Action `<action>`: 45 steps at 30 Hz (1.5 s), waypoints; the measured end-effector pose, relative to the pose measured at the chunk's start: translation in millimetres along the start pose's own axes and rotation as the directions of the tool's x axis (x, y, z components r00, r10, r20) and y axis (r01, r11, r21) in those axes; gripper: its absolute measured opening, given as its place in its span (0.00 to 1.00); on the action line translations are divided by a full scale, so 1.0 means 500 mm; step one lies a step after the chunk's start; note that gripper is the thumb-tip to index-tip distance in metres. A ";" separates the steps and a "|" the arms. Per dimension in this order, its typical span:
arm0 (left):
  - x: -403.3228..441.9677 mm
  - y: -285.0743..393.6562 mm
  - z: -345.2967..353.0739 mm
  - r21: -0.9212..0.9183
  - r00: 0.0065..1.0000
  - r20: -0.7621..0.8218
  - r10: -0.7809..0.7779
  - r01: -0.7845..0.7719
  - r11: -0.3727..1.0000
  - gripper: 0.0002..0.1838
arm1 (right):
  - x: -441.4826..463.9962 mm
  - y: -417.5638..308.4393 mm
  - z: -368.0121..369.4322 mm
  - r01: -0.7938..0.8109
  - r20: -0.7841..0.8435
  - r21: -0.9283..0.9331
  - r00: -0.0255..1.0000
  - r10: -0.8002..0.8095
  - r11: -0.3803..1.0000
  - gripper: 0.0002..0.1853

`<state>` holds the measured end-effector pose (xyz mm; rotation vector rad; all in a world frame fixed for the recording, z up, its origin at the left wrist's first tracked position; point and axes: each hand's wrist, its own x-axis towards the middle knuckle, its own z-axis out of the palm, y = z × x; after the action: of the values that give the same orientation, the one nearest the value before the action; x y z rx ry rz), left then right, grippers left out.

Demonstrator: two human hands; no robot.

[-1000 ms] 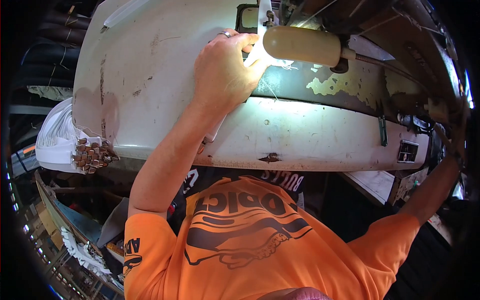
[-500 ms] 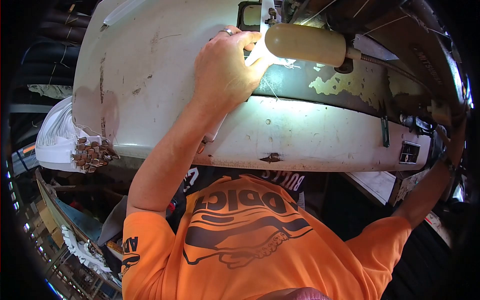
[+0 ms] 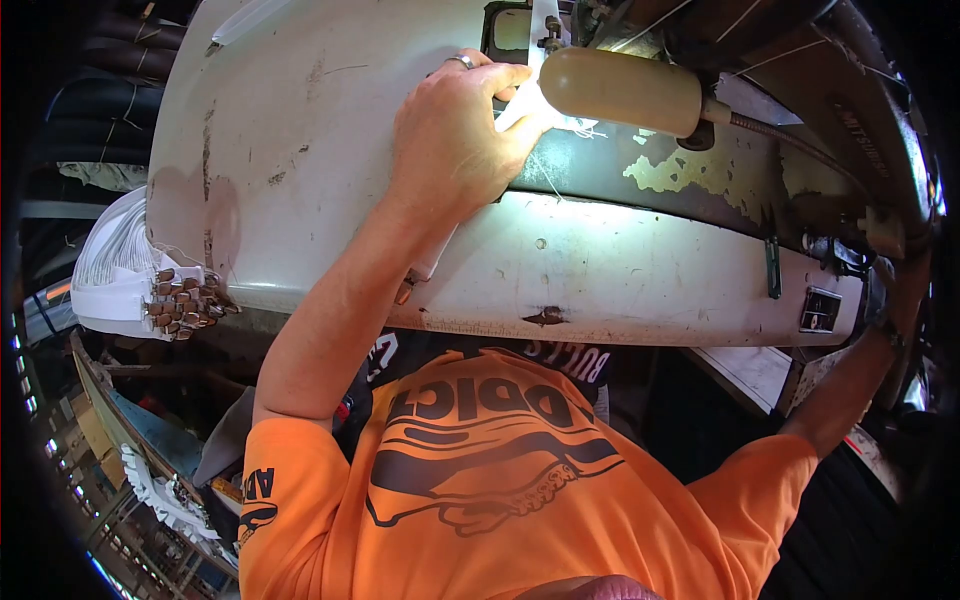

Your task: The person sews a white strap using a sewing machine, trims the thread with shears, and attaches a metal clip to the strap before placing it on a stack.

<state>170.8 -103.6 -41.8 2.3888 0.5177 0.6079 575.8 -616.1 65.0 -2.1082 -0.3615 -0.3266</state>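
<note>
My left hand (image 3: 455,135) wears a ring and rests at the sewing machine's work area. Its thumb and index finger pinch a white fabric strip (image 3: 517,105) with loose threads, under bright light. The strip lies close to the machine's rounded cream head end (image 3: 620,92), and its farther part (image 3: 543,22) runs up past it. My right arm stretches to the far right, with my right hand (image 3: 910,285) in shadow by the end of the machine. Its fingers are too dark and distorted to make out.
Several white straps with brownish metal clips (image 3: 185,303) hang in a bundle at the left table edge. Dark-handled thread snips (image 3: 771,255) lie on the right of the worn white tabletop (image 3: 300,220). The machine arm (image 3: 850,110) spans the upper right.
The view has shifted slightly, moving the machine and table a little to the right in the picture. My left hand keeps its pinch on the strip.
</note>
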 end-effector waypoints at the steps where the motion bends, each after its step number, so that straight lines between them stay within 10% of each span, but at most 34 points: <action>1: 0.000 -0.001 0.001 -0.003 1.000 -0.001 0.005 -0.005 1.000 0.16 | 0.000 0.002 0.001 0.000 -0.002 0.001 1.000 0.000 1.000 0.21; 15: -0.002 0.005 -0.014 0.006 0.999 0.030 -0.045 0.045 0.999 0.14 | 0.031 0.103 0.044 0.248 -0.291 0.223 0.940 -0.179 0.943 0.21; 16: -0.003 0.004 -0.013 0.009 1.000 -0.003 -0.011 0.011 1.000 0.13 | 0.024 0.110 0.037 0.345 -0.324 0.147 0.902 -0.285 0.927 0.22; 17: -0.007 0.002 -0.009 0.010 0.999 -0.036 0.024 -0.023 1.000 0.13 | 0.007 0.123 0.031 0.504 -0.286 -0.403 0.724 -0.628 0.764 0.21; 18: -0.009 0.000 -0.006 0.014 0.995 -0.077 0.057 -0.056 0.998 0.13 | 0.000 0.115 0.027 0.475 -0.053 -0.814 0.512 -0.857 0.335 0.20; 19: -0.008 -0.001 -0.002 0.005 0.994 -0.084 0.065 -0.064 0.998 0.12 | -0.108 -0.036 0.102 0.384 -0.346 -0.544 0.707 -0.616 0.746 0.20; 22: -0.011 -0.004 -0.006 0.000 0.996 -0.073 0.041 -0.041 0.999 0.12 | -0.296 -0.210 0.222 0.549 -0.539 -0.164 0.645 -0.541 0.819 0.14; 25: -0.007 0.003 -0.015 0.071 0.999 -0.003 0.042 -0.042 0.997 0.11 | -0.423 -0.287 0.302 0.738 -0.386 -0.146 0.570 -0.725 0.658 0.09; 27: -0.009 -0.005 -0.008 0.222 0.994 0.003 0.108 -0.106 0.969 0.09 | -0.498 -0.323 0.372 0.520 -0.130 0.181 0.854 -0.503 0.835 0.08; 30: -0.011 -0.004 -0.012 0.276 0.993 0.074 0.089 -0.106 0.955 0.09 | -0.512 -0.413 0.461 0.739 0.319 0.109 0.607 -0.728 0.664 0.10; 45: 0.004 0.002 -0.039 0.369 0.966 0.156 0.207 -0.251 0.895 0.08 | -0.497 -0.440 0.579 0.743 0.491 0.157 0.513 -0.704 0.651 0.10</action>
<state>162.3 -94.2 -26.5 2.8706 0.3291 0.5004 290.1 -289.7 -8.8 -1.9783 -1.6225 -0.2373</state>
